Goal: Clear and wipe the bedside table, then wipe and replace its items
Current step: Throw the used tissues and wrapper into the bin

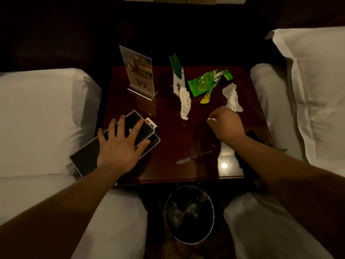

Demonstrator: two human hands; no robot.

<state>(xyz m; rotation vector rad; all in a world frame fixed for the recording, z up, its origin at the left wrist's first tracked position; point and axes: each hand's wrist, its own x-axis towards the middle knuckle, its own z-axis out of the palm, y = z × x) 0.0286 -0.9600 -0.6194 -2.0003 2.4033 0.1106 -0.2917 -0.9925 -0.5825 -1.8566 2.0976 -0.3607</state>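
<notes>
Left hand [119, 146] rests flat and open on stiff black folders [104, 146]; right hand [226, 124] pinches a small tissue scrap [211, 119]. Light, soft litter; pinch anywhere.

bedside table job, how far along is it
Barely begun. Nothing looks cleared: the sign stand, green wrapper and crumpled tissues sit on the bedside table, and a pale spill remains. In hand: the left hand lies flat on the dark booklets; the right hand pinches a small white scrap. Wiping and replacing remain.
</notes>
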